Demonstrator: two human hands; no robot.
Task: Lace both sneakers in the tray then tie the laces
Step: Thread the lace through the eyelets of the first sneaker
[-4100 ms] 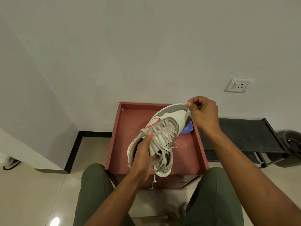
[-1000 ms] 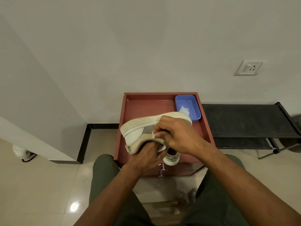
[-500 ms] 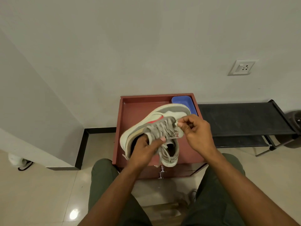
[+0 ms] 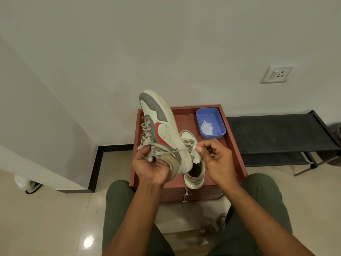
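Observation:
My left hand (image 4: 151, 166) grips the heel end of a cream, grey and red sneaker (image 4: 160, 126), held up over the red-brown tray (image 4: 234, 150) with its toe pointing away and its side turned toward me. A beige lace (image 4: 167, 152) runs from its upper eyelets across to my right hand (image 4: 214, 159), which pinches the lace end. The second sneaker (image 4: 194, 174) lies in the tray behind the raised one, partly hidden, its opening facing me.
A blue plastic tub (image 4: 211, 122) holding something white sits in the tray's far right corner. The tray rests on a small red-brown cabinet with a metal knob (image 4: 186, 195). A black rack (image 4: 280, 133) stands to the right, a wall socket (image 4: 276, 74) above it. My knees flank the cabinet.
The held sneaker has been raised and turned toe-up to the left, uncovering the second sneaker and the blue tub. My right hand now pulls a lace end out to the right.

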